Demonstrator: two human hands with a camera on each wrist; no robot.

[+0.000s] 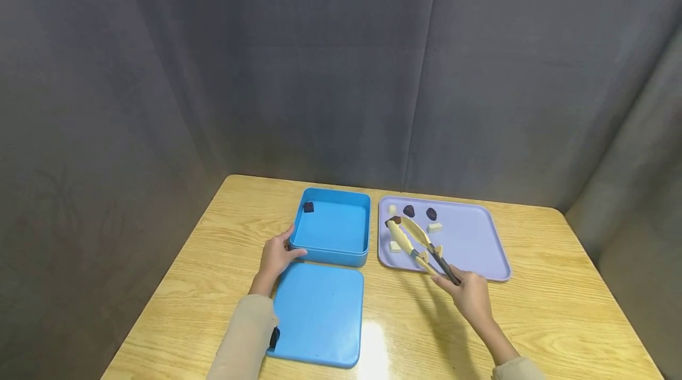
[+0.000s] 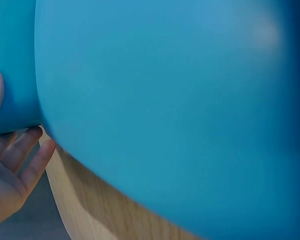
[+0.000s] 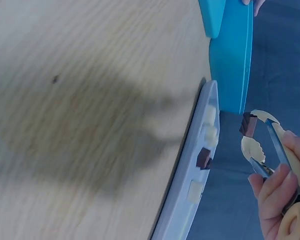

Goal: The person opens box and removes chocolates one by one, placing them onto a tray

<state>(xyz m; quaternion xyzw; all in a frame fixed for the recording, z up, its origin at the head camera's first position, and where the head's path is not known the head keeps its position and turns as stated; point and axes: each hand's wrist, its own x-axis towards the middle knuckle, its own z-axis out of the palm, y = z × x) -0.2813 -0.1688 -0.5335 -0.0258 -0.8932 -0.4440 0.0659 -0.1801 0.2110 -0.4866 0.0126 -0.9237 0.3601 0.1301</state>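
My right hand (image 1: 469,294) grips a pair of tongs (image 1: 407,238) with cream scalloped heads and dark handle parts. Between the tong heads is a dark brown chunk (image 3: 248,124), held above the left part of a lilac tray (image 1: 479,250). White blocks (image 1: 434,227) and dark chunks (image 1: 431,213) lie on that tray. At the near left corner of an open blue box (image 1: 330,257), my left hand (image 1: 276,258) rests its thumb on the front wall and its fairly straight fingers along the side. One dark cube (image 1: 308,206) sits in the box's far left corner.
A flat blue lid (image 1: 319,315) lies on the wooden table (image 1: 415,332) just in front of the box, under the left forearm. The tray stands close to the box's right side. Grey curtains (image 1: 319,72) hang behind and beside the table.
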